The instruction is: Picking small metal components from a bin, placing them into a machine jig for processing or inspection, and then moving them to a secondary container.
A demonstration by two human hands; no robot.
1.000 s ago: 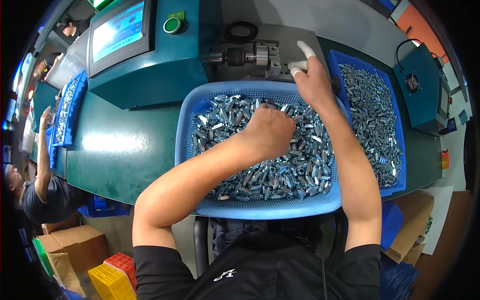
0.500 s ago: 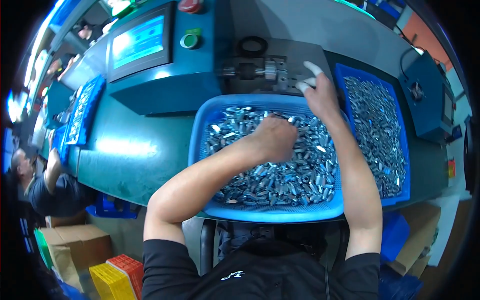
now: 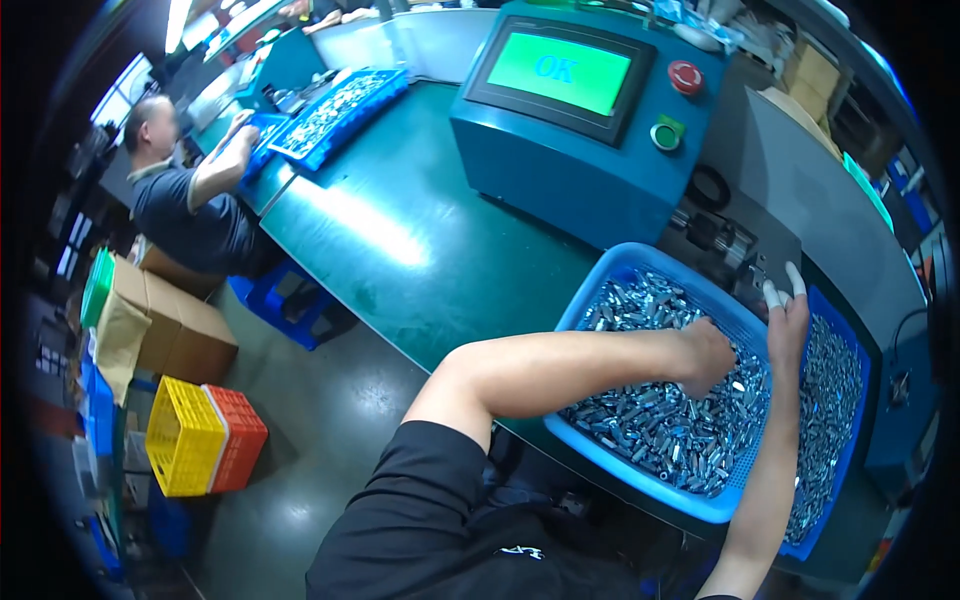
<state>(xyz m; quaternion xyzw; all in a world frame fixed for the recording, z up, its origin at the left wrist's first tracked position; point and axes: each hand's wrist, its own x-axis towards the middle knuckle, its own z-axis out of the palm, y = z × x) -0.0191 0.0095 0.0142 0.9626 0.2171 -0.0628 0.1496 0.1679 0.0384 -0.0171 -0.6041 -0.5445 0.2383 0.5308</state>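
Observation:
My left hand (image 3: 708,358) is curled down into a heap of small shiny metal cylindrical parts (image 3: 660,430), which fills a blue plastic basket (image 3: 640,487). Its fingers are closed and mostly hidden, so what they grip cannot be seen. Beyond the basket's right rim, my right hand (image 3: 788,312) reaches toward a metal fixture (image 3: 752,275) on the machine. White covers sit on its fingertips, and these fingers are stretched out and apart, with no part visible between them. A shaft with a chuck (image 3: 722,238) points from the machine toward the fixture.
A teal machine (image 3: 560,165) with a lit green screen (image 3: 562,68), red stop button (image 3: 685,77) and green button (image 3: 667,136) stands behind the basket. Another blue tray (image 3: 832,400) of parts lies right. A co-worker (image 3: 190,190) sits far left, near stacked crates (image 3: 205,440).
The view has swung left, shifting the bench and basket rightward in the picture. The machine's screen has turned from blue to green. Both hands stay at about the same places.

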